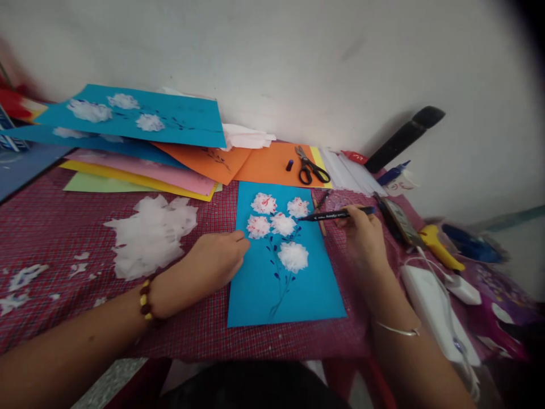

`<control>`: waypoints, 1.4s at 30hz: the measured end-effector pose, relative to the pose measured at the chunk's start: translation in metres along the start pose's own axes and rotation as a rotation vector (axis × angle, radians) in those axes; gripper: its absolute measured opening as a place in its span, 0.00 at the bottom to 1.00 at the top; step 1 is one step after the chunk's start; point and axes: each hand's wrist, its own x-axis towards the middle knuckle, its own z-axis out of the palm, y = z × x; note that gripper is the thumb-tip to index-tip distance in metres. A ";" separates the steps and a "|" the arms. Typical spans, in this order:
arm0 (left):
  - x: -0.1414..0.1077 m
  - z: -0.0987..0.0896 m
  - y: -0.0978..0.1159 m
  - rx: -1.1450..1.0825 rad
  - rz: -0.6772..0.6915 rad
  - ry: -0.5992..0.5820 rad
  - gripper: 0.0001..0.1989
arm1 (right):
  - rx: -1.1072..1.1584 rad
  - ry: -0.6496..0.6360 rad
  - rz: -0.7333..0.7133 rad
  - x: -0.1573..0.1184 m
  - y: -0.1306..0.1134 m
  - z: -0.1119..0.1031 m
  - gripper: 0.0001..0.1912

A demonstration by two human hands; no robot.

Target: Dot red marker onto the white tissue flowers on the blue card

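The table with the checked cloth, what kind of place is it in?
Probably a craft corner, perhaps at home: there's a marker pen, black-handled scissors and a blue sheet with ruffled white flowers.

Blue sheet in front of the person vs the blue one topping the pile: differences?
- The front sheet lies on the checked cloth; the pile sheet tops a stack of coloured paper.
- The front sheet carries five white flowers; the pile sheet shows three.
- Some front-sheet flowers have red marks; the pile sheet's look bluish, with no red visible.

Shared: blue paper, whitish ruffled flowers, dark drawn stems.
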 end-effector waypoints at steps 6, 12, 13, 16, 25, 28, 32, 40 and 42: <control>0.000 -0.002 0.002 -0.018 -0.010 -0.037 0.09 | -0.010 -0.051 0.000 -0.007 -0.003 0.010 0.08; 0.000 0.003 0.000 -0.036 0.004 -0.012 0.09 | 0.069 -0.045 0.016 -0.012 -0.005 0.016 0.10; 0.000 0.004 -0.001 -0.036 0.006 -0.005 0.09 | 0.064 -0.035 0.013 -0.011 -0.005 0.015 0.10; 0.001 0.007 -0.002 -0.020 0.005 0.015 0.09 | 0.037 -0.006 0.005 -0.009 -0.005 0.009 0.08; 0.001 0.006 -0.002 -0.008 0.011 0.014 0.08 | -0.052 -0.008 -0.017 -0.006 -0.003 0.006 0.07; 0.001 0.008 -0.003 -0.001 0.024 0.031 0.08 | 0.000 -0.040 -0.013 -0.009 -0.003 0.009 0.07; 0.000 0.007 -0.003 -0.004 0.016 0.026 0.08 | 0.029 -0.075 0.015 -0.012 -0.006 0.012 0.07; 0.000 -0.001 0.000 -0.014 -0.010 -0.041 0.08 | 0.100 -0.076 0.054 -0.011 -0.008 0.014 0.08; 0.000 -0.001 0.000 -0.017 -0.011 -0.046 0.09 | 0.119 -0.061 0.060 -0.010 -0.008 0.013 0.07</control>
